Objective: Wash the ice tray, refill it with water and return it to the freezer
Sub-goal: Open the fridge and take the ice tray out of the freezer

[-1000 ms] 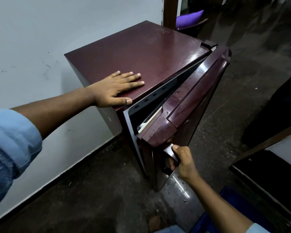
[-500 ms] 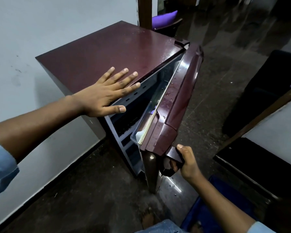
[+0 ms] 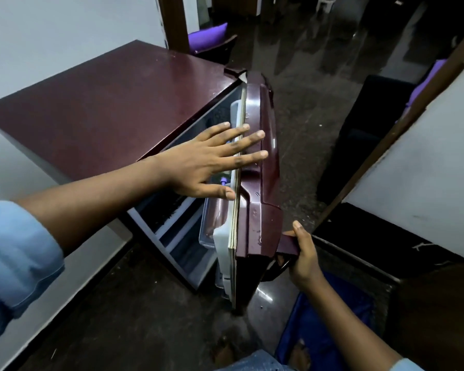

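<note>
Head view: right hand point(image 3: 304, 259) grips the door handle point(image 3: 287, 243) at 5 o'clock; left hand point(image 3: 204, 162) spreads flat, empty. Ice tray unseen; the task seems barely begun.

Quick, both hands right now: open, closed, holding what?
Left hand: open, fingers straight, holding nothing.
Right hand: closed around the fridge door handle.

Interior of fridge point(image 3: 113, 108) mostly hidden behind left grip point(image 3: 206, 164) and door point(image 3: 257, 183); shelf contents too dark to tell. Right grip point(image 3: 304, 258): fingertips hidden under door handle point(image 3: 287, 243). Sleeve point(image 3: 16, 250) cut off at left edge.
</note>
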{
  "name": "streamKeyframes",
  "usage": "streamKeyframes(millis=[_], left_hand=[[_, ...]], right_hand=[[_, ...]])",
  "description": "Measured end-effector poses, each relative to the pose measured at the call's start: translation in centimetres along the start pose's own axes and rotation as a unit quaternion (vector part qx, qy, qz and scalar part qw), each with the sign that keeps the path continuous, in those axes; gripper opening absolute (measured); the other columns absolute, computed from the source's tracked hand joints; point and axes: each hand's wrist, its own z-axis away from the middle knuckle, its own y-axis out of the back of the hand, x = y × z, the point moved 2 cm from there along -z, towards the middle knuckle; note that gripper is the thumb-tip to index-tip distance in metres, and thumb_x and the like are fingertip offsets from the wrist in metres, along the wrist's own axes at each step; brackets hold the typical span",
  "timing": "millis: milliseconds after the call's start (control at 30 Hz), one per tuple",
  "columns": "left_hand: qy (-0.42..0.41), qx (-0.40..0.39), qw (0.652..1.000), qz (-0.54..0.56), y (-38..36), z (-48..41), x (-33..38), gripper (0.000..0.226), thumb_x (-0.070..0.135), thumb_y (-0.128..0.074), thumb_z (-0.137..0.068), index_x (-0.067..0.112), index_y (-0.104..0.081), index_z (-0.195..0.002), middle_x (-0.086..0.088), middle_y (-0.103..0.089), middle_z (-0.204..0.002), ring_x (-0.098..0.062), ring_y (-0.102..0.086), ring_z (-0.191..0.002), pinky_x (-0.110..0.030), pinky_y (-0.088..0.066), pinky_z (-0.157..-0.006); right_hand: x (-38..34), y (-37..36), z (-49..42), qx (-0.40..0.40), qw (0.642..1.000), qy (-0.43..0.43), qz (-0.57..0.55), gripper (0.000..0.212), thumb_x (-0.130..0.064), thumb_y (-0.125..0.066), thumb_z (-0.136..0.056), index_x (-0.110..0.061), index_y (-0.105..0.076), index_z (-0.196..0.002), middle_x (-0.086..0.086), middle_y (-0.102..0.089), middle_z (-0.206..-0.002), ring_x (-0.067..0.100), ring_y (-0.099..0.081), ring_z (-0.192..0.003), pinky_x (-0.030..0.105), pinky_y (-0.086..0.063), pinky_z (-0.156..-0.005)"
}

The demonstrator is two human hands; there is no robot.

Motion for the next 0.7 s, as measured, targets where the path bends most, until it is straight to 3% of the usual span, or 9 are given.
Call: streamKeyframes(millis=[167,300,400,500,700], left_hand=[[-0.081,0.001,0.996,-0.022,0.1,-4.9,0.8,0.079,0.071,-0.026,-0.105,0.029,-0.011,-0.170,-0.004,0.000,-0.178,-0.028,0.003,-0.164,-0.060,-0.004,-0.130],[-0.109,0.003,0.994,0.010,-0.3,-7.4,1.3,0.075,0.068,-0.031,-0.105,0.028,-0.022,-0.168,-0.005,-0.009,-0.178,-0.027,-0.001,-0.165,-0.061,-0.004,-0.130],[-0.123,0.015,0.992,0.010,-0.5,-9.1,1.8,0.074,0.069,-0.029,-0.106,0.028,-0.029,-0.167,-0.006,-0.007,-0.178,-0.030,0.003,-0.164,-0.062,-0.001,-0.130],[-0.140,0.027,0.990,-0.013,-0.4,-11.1,2.3,0.076,0.071,-0.026,-0.105,0.026,-0.031,-0.166,-0.005,-0.007,-0.178,-0.032,0.001,-0.164,-0.062,-0.001,-0.130],[-0.151,0.035,0.988,-0.016,-0.7,-14.7,2.9,0.073,0.070,-0.026,-0.106,0.029,-0.027,-0.167,0.001,-0.006,-0.178,-0.028,-0.009,-0.164,-0.060,-0.006,-0.130]], right_hand=[[-0.3,2.4,-0.1,0.056,0.998,0.008,-0.015,0.103,-0.073,-0.048,-0.095,0.026,-0.052,-0.068,0.049,-0.046,-0.063,0.058,-0.041,-0.055,0.051,-0.035,-0.058],[-0.5,4.6,0.5,0.127,0.991,0.027,-0.017,0.085,-0.070,-0.051,-0.096,0.012,-0.059,-0.073,0.024,-0.058,-0.069,0.034,-0.050,-0.067,0.043,-0.040,-0.068],[-0.6,6.0,1.5,0.174,0.984,0.028,-0.006,0.079,-0.066,-0.048,-0.101,0.011,-0.065,-0.094,0.021,-0.067,-0.089,0.037,-0.061,-0.083,0.048,-0.046,-0.084],[-2.0,7.0,2.6,0.218,0.974,0.048,0.050,0.059,-0.048,-0.031,-0.112,-0.008,-0.074,-0.117,0.011,-0.076,-0.115,0.030,-0.070,-0.112,0.053,-0.049,-0.105],[-8.1,9.2,4.4,0.343,0.914,0.176,0.123,0.041,-0.031,-0.037,-0.110,-0.010,-0.067,-0.127,0.001,-0.070,-0.126,0.016,-0.063,-0.122,0.050,-0.049,-0.107]])
